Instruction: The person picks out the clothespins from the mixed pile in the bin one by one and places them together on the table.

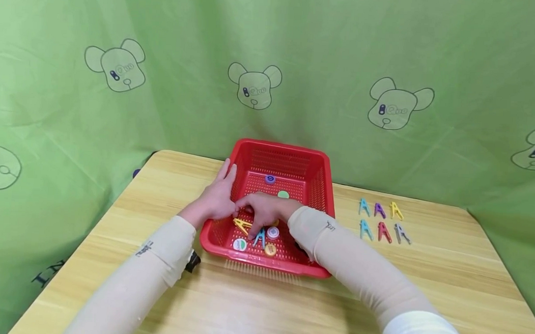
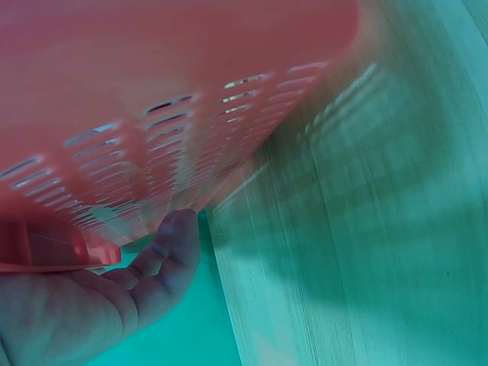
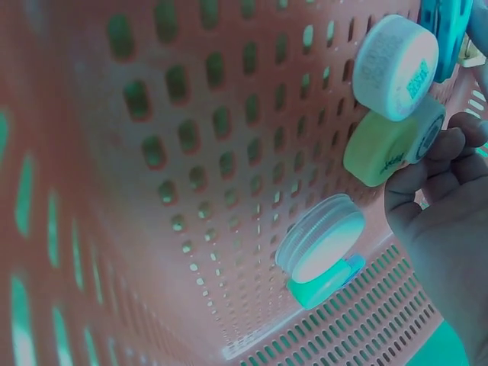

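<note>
A red plastic basket (image 1: 268, 269) stands on the table. My left hand (image 1: 218, 197) holds its left rim, thumb over the edge, fingers along the outer wall. My right hand (image 1: 263, 208) reaches inside, thumb and index finger apart on either side of a yellow clothespin (image 1: 242, 226). Beside the thumb lies a light-blue clothespin (image 1: 259, 238). Round the hand are bottle caps: a white-and-green cap (image 1: 239, 244), a white-and-pink cap (image 1: 272, 232), an orange cap (image 1: 270, 249), a green cap (image 1: 283, 194) and a purple cap (image 1: 270, 179). The right hand's palm side is hidden in the head view.
Right of the basket, several clothespins lie in two rows, among them a purple clothespin (image 1: 379, 210), a red clothespin (image 1: 384, 232) and a grey clothespin (image 1: 401, 233). A green curtain (image 1: 320, 51) hangs behind the wooden table (image 1: 445, 276).
</note>
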`<action>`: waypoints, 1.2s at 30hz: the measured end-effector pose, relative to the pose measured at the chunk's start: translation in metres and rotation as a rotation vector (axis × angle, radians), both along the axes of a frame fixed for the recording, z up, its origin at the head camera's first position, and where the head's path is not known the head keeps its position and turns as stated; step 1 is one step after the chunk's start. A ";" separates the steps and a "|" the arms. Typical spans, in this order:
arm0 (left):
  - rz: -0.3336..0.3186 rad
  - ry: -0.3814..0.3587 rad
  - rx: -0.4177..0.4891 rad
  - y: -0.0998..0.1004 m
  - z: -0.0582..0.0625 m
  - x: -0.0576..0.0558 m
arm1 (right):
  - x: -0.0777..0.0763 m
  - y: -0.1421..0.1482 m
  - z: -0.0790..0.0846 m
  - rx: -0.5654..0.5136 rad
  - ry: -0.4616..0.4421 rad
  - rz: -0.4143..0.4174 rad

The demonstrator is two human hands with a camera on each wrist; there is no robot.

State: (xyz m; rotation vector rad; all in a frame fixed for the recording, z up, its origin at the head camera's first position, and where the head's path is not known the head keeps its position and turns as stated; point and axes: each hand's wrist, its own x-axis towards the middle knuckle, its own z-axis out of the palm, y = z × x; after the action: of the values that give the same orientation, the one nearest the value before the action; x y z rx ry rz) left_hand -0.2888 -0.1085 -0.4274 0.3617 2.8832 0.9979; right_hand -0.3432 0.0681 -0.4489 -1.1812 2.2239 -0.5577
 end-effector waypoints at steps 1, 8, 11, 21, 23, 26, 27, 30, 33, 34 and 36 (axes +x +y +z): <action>0.000 0.000 0.000 0.000 0.000 0.000 | 0.000 0.000 0.000 0.001 0.000 -0.001; 0.003 -0.003 0.004 0.001 0.000 0.001 | -0.001 0.000 0.000 0.004 -0.019 -0.014; 0.010 -0.007 0.010 0.002 0.001 0.002 | -0.001 0.000 0.000 0.006 -0.029 -0.023; 0.005 0.003 0.008 0.002 0.002 0.003 | -0.002 0.002 0.005 0.006 -0.035 -0.061; 0.001 0.005 0.003 0.002 0.002 0.004 | -0.002 0.003 0.008 0.003 -0.033 -0.082; -0.003 0.010 -0.002 0.003 0.002 0.004 | -0.001 0.005 0.013 -0.006 -0.059 -0.125; 0.000 0.008 0.000 0.003 0.003 0.004 | -0.001 0.006 0.015 -0.012 -0.064 -0.136; 0.006 0.001 0.002 0.004 0.003 0.004 | 0.000 0.008 0.022 -0.031 -0.057 -0.147; 0.009 -0.011 0.004 0.003 0.002 0.005 | -0.001 0.011 0.027 -0.058 -0.043 -0.137; 0.009 -0.011 0.003 0.003 0.002 0.005 | -0.001 0.013 0.029 -0.065 -0.042 -0.141; 0.007 -0.014 0.007 0.003 0.002 0.005 | -0.001 0.017 0.032 -0.082 -0.049 -0.156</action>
State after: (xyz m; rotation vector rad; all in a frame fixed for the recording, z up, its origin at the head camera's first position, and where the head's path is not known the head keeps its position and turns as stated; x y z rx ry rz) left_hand -0.2840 -0.1052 -0.4254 0.3437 2.8710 1.0075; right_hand -0.3442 0.0846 -0.4168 -1.0275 2.2835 -0.7390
